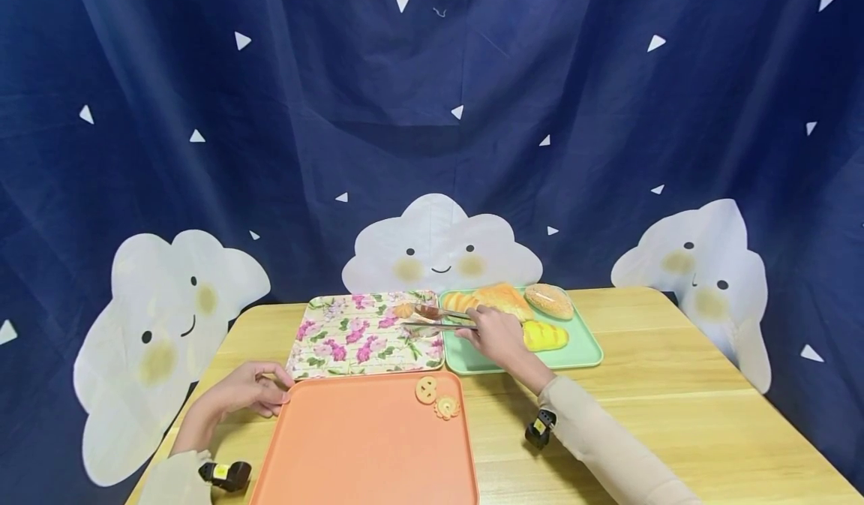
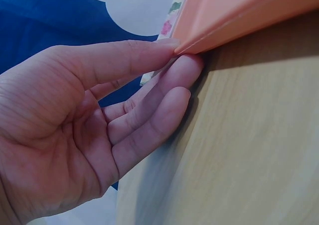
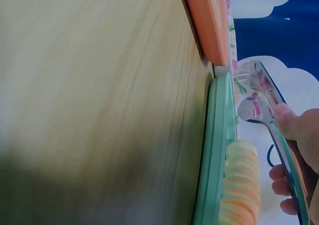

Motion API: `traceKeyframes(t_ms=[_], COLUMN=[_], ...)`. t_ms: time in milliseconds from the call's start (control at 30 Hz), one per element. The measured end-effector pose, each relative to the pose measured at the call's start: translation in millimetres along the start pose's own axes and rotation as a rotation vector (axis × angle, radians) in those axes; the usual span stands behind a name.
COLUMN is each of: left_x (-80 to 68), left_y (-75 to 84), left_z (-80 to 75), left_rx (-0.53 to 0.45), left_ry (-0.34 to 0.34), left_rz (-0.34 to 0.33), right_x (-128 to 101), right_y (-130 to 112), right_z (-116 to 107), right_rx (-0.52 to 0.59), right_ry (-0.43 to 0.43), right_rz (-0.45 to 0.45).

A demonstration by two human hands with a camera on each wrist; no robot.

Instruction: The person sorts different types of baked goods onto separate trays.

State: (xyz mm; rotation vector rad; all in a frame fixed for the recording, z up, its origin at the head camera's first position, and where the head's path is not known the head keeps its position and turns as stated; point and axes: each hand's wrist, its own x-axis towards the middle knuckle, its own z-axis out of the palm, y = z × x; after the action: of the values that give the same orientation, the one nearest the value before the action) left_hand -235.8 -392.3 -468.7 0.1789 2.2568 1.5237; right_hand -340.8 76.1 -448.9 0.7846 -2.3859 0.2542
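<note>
While our left hand (image 1: 246, 392) rests relaxed against the orange tray's (image 1: 337, 445) corner at nine o'clock, our right hand (image 1: 496, 336) grips clear tongs (image 1: 439, 319) over the floral tray (image 1: 351, 340) at twelve o'clock. We cannot make out whether the small pastry (image 1: 403, 311) sits between the tong tips; the wrist view cuts them off.

Backdrop is a big dark navy curtain (image 1: 202, 77) with little white triangles scattered all over and "sweet" stitched in white near the top. Three smiley white cloud cutouts sit along the bottom, one left (image 1: 162, 317), one centre (image 1: 439, 246), one right (image 1: 709, 280). In front is a light wooden table (image 1: 675, 415) with visible grain. Lighting is soft and even.
</note>
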Motion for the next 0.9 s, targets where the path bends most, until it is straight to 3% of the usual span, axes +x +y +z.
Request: traceKeyframes(t_ms=[300, 467, 900], left_x=[0.6, 0.2, -0.4], left_y=[-0.9, -1.4, -0.5], left_z=[-0.1, -0.5, 0.3], left_rx=[0.002, 0.006, 0.005], left_ry=[0.005, 0.001, 0.005], left_rz=[0.005, 0.018, 0.009], right_x=[-4.1, -14.9, -42.4], right_y=[-0.8, -0.4, 4.8], right_z=[-12.8, -25.7, -56.1], right_rx=[0.049, 0.153, 0.255], right_ry=[-0.031, -0.054, -0.047], right_rz=[-0.024, -0.061, -0.267])
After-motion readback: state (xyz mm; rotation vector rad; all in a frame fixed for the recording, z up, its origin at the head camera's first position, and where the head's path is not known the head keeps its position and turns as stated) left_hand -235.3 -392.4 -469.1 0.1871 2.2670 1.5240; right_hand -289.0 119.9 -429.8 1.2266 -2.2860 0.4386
